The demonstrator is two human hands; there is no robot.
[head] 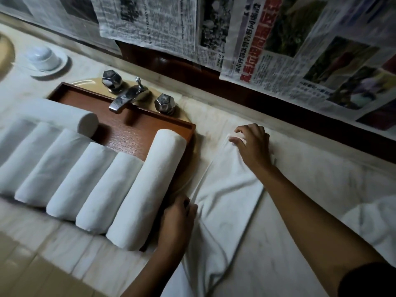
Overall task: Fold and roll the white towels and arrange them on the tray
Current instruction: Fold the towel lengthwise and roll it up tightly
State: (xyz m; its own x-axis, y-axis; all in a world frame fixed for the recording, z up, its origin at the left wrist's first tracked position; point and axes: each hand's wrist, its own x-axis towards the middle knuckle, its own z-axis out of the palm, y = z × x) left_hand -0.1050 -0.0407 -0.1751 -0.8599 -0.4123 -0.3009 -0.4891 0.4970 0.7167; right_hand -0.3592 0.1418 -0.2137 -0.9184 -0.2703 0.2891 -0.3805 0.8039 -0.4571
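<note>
While the wooden tray (132, 133) sits across the sink (90, 82), 1 white towel (227, 200) lies flat on the marble counter (321, 189) just right of it. It is folded into a long strip running away from the camera, and its near end leaves view at the bottom.

Right hand (254, 146) is at the strip's far end, fingers curled, pinching the far corner of the cloth. Left hand (179, 219) is at the strip's left edge, just beside the tray's front-right corner, with fingers curled over the hem and gripping it. The cloth is puckered between the 2 hands.

The tray holds a row of rolled towels (90, 185), side by side and touching. 5 are plain to see; the left end of the row is blurred. The rightmost roll (145, 185) is the fattest and lies along the tray's right wall. 1 crosswise roll (64, 112) rests on the row's far ends.

Behind the tray are a chrome faucet (128, 95) and 2 knobs (165, 102). At far left is an upturned white cup (42, 57) on a saucer (57, 69). Newspaper sheets (300, 50) cover the wall. There is more white cloth (375, 221) at the right edge.
</note>
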